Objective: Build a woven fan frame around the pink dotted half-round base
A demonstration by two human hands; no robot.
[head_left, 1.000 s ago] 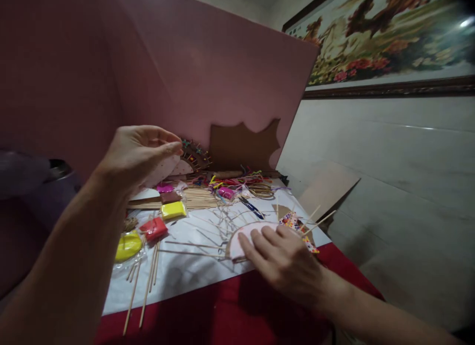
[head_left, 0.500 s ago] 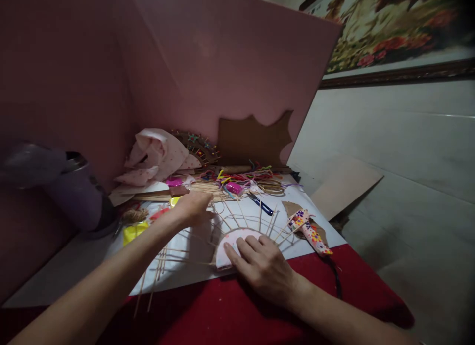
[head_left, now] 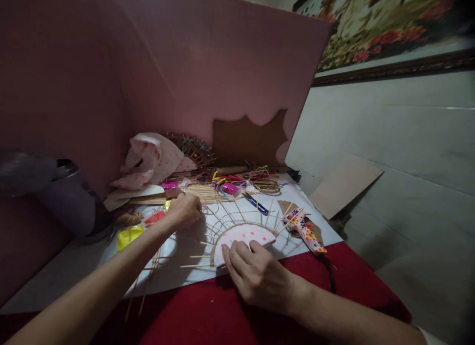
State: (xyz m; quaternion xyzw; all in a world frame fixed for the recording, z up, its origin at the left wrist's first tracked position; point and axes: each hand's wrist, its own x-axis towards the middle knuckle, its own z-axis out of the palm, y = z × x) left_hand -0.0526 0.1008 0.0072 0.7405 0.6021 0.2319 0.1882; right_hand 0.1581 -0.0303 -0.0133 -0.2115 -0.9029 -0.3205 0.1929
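Near the front edge of the desk point(head_left: 174, 280), on the white sheet point(head_left: 178, 273) that covers the red cloth point(head_left: 208, 320), lies a pink half-round card point(head_left: 243, 236) with thin wooden sticks point(head_left: 222, 219) fanning out from its curved edge like spokes. This fan frame looks very light and rather fragile: the card seems stiff but thin, and the sticks are slender and would probably snap or pull loose if bent. A safe hold appears to be the flat card itself, pressed down or pinched at its straight near edge, not the stick tips.

On the near right, the right hand point(head_left: 260, 278) rests on that card, fingers spread a little and laid flat on its near part, pressing it to the desk rather than pinching it. Farther left, the left hand point(head_left: 183, 210) is curled, its grip closed at the far-left sticks beside the bundle of loose skewers point(head_left: 202, 192); whether it pinches one stick or only touches them I cannot tell.

Around them lie a yellow packet point(head_left: 129, 236) and a red packet point(head_left: 156, 217) on the left, blue scissors point(head_left: 256, 203) beyond the fan, a spotted glue gun point(head_left: 306, 229) on the right, and coloured wires point(head_left: 241, 176) and pink cloth point(head_left: 152, 159) at the far side against the pink board point(head_left: 222, 63).
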